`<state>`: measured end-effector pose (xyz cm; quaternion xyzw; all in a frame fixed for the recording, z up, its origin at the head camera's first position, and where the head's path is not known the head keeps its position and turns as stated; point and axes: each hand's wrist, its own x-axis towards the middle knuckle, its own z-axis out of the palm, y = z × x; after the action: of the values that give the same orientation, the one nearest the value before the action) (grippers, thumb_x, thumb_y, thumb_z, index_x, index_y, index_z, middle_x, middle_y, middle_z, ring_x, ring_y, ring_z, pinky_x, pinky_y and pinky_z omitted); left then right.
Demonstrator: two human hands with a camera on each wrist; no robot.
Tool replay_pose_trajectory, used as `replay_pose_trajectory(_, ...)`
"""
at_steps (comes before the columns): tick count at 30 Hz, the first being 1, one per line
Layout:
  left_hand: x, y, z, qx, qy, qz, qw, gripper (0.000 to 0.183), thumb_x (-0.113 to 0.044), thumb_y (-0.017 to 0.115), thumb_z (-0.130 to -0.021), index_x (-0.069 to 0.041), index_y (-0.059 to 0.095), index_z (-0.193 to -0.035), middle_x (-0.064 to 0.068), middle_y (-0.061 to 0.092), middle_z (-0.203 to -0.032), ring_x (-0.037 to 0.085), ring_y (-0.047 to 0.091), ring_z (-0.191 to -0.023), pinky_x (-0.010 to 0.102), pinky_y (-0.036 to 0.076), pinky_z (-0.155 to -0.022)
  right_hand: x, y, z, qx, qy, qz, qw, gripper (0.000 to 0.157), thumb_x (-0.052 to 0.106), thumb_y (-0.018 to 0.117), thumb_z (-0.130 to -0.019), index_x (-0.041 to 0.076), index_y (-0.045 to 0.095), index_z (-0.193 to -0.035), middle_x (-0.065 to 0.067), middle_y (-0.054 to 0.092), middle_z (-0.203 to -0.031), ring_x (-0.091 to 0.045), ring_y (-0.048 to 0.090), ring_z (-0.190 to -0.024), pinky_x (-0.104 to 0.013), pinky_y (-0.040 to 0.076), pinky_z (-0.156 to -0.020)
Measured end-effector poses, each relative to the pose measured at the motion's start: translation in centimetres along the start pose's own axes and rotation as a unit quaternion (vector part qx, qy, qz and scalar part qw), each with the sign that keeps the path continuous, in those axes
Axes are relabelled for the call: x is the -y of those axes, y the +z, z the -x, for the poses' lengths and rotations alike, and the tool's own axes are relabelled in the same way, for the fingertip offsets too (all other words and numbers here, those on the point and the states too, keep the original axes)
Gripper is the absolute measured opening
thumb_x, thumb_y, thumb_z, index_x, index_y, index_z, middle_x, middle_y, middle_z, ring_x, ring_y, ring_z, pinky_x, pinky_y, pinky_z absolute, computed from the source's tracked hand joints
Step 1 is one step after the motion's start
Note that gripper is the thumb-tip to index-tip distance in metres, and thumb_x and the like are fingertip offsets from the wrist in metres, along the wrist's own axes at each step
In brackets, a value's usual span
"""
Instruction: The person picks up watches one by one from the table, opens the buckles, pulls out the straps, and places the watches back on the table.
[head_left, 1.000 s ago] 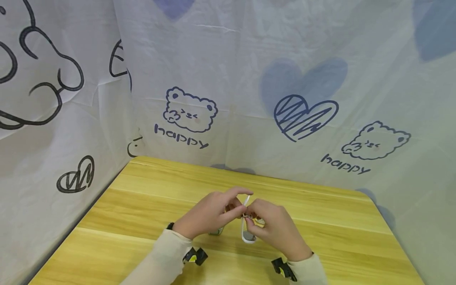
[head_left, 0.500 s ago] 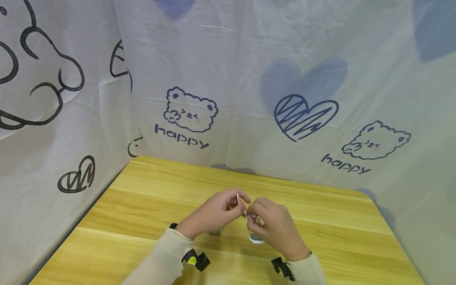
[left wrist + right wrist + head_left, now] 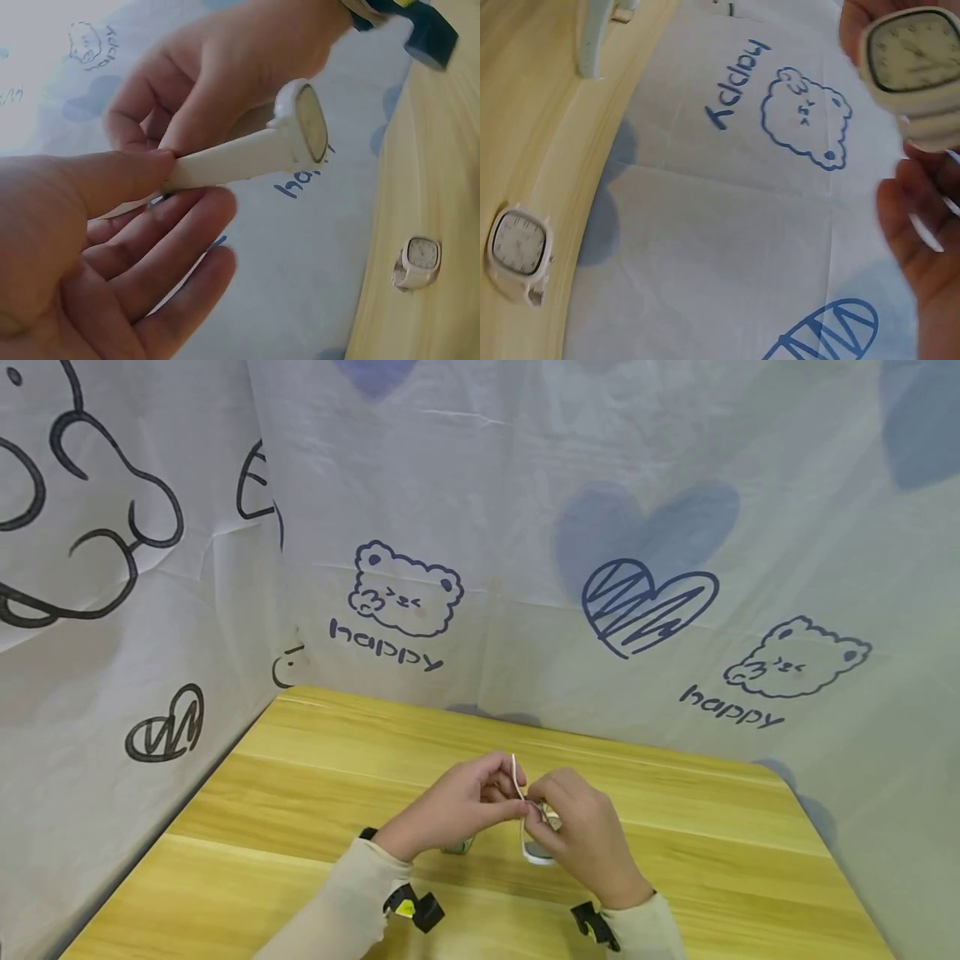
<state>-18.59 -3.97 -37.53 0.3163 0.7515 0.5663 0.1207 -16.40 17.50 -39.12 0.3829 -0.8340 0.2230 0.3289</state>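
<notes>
A white wristwatch with a squarish face (image 3: 538, 853) hangs between my two hands. My left hand (image 3: 471, 802) pinches its strap (image 3: 232, 157) between thumb and fingers, the remaining fingers loosely bent beneath. One narrow strap end stands up past the left fingertips in the head view. My right hand (image 3: 585, 831) is curled at the strap, its thumb and fingertips meeting the left thumb tip; the bit between those fingers is mostly hidden. In the left wrist view the right hand (image 3: 232, 64) sits behind the strap, while the watch case (image 3: 311, 124) sticks out beyond it.
A second pale wristwatch (image 3: 519, 241) lies on the wooden table (image 3: 315, 777), beyond my right hand. Near my left forearm lies a pale green strapped item (image 3: 457, 846), partly hidden; its strap (image 3: 591, 37) shows in the right wrist view. Printed cloth (image 3: 517, 527) hangs behind the table.
The left index finger, stretched out earlier, has bent in. The upright strap end tipped left, then swung back upright. The watch face has shifted slightly right; both hands remain together.
</notes>
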Motion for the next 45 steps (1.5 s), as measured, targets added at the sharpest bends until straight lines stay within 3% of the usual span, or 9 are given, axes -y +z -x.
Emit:
replay_pose_trajectory(5, -0.3, 0.2, 0.0, -0.053, 0.013, -0.101, 0.9934, 0.024, -0.018, 0.072, -0.099, -0.018, 0.062, -0.121, -0.012, 0.070, -0.099, 0.004, 0.068, -0.091, 0.026, 0.057, -0.084, 0.0, -0.1, 0.0, 0.040, 0.053, -0.045, 0.997, 0.022, 0.002, 0.070, -0.088, 0.013, 0.064, -0.106, 0.002, 0.064, -0.100, -0.010, 0.058, -0.088, -0.027, 0.055, -0.070)
replay_pose_trajectory(9, -0.5, 0.2, 0.1, -0.060, 0.018, -0.151, 0.9865, 0.016, -0.019, 0.075, -0.098, -0.020, 0.067, -0.112, -0.014, 0.070, -0.097, 0.001, 0.067, -0.089, 0.026, 0.057, -0.082, 0.2, -0.2, 0.0, 0.076, 0.119, -0.120, 0.983, 0.027, 0.001, 0.070, -0.091, 0.018, 0.063, -0.110, 0.005, 0.063, -0.105, -0.013, 0.059, -0.097, -0.031, 0.057, -0.077)
replay_pose_trajectory(14, -0.6, 0.2, 0.1, -0.036, 0.026, -0.183, 0.9821, 0.016, -0.019, 0.075, -0.097, -0.024, 0.065, -0.110, -0.016, 0.070, -0.098, -0.002, 0.066, -0.090, 0.028, 0.057, -0.083, 0.3, -0.4, 0.0, 0.088, 0.190, -0.208, 0.956, 0.017, 0.004, 0.066, -0.099, 0.021, 0.065, -0.104, 0.005, 0.063, -0.103, -0.012, 0.061, -0.095, -0.032, 0.057, -0.080)
replay_pose_trajectory(21, -0.6, 0.1, 0.1, 0.006, 0.054, -0.209, 0.9764, 0.016, -0.018, 0.073, -0.099, -0.023, 0.064, -0.111, -0.014, 0.070, -0.102, -0.002, 0.066, -0.092, 0.024, 0.057, -0.086, 0.1, -0.6, 0.1, 0.120, 0.240, -0.240, 0.933, 0.018, 0.006, 0.067, -0.099, 0.023, 0.067, -0.097, 0.009, 0.063, -0.097, -0.009, 0.063, -0.092, -0.038, 0.058, -0.084)
replay_pose_trajectory(30, -0.4, 0.3, 0.1, 0.052, 0.067, -0.227, 0.9703, 0.018, -0.016, 0.071, -0.099, -0.020, 0.065, -0.116, -0.012, 0.071, -0.107, -0.003, 0.066, -0.096, 0.018, 0.054, -0.087, -0.2, -1.2, 0.2, 0.195, 0.287, -0.311, 0.885, 0.008, 0.012, 0.067, -0.100, 0.018, 0.071, -0.095, -0.001, 0.064, -0.104, -0.015, 0.063, -0.098, -0.035, 0.058, -0.087)
replay_pose_trajectory(34, -0.2, 0.3, 0.0, 0.055, 0.073, -0.237, 0.9672, 0.017, -0.017, 0.071, -0.100, -0.020, 0.065, -0.116, -0.011, 0.071, -0.107, -0.003, 0.066, -0.096, 0.018, 0.054, -0.086, -0.2, -1.3, 0.2, 0.203, 0.297, -0.305, 0.882, 0.008, 0.012, 0.066, -0.100, 0.017, 0.070, -0.095, 0.000, 0.065, -0.103, -0.015, 0.064, -0.098, -0.033, 0.058, -0.087)
replay_pose_trajectory(45, 0.0, 0.4, 0.1, 0.066, 0.082, -0.226, 0.9684, 0.019, -0.015, 0.071, -0.099, -0.017, 0.065, -0.117, -0.009, 0.072, -0.107, -0.004, 0.065, -0.095, 0.014, 0.053, -0.084, -0.4, -1.5, 0.2, 0.210, 0.261, -0.283, 0.899, 0.014, 0.007, 0.069, -0.098, 0.020, 0.073, -0.098, 0.004, 0.068, -0.100, -0.011, 0.064, -0.091, -0.031, 0.059, -0.079)
